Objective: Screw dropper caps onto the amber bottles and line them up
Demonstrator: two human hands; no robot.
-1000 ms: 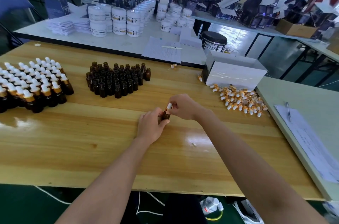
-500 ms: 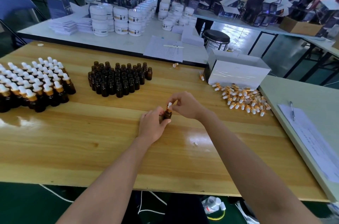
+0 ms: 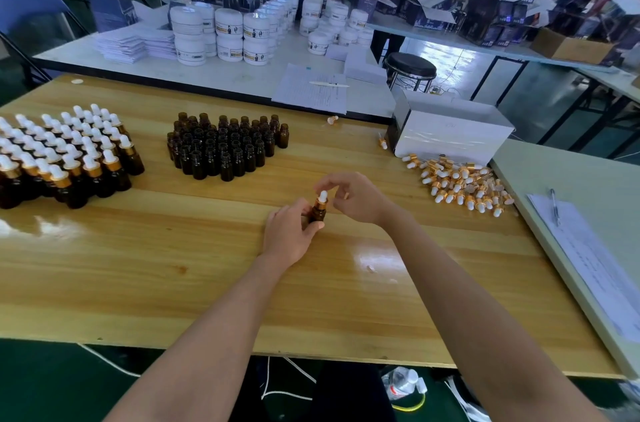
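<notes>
At the middle of the table the left hand wraps thumb and fingers round the bottle, held upright. The right hand arches over the cap from two o'clock with its fingers curled (whether they actually pinch it, I cannot tell). Best done, I judge, by steadying the bottle, gripping the gold collar rather than the soft bulb, and turning until snug. Loose caps lie at three o'clock, open bottles at eleven, and capped rows at ten, where this one belongs.
</notes>
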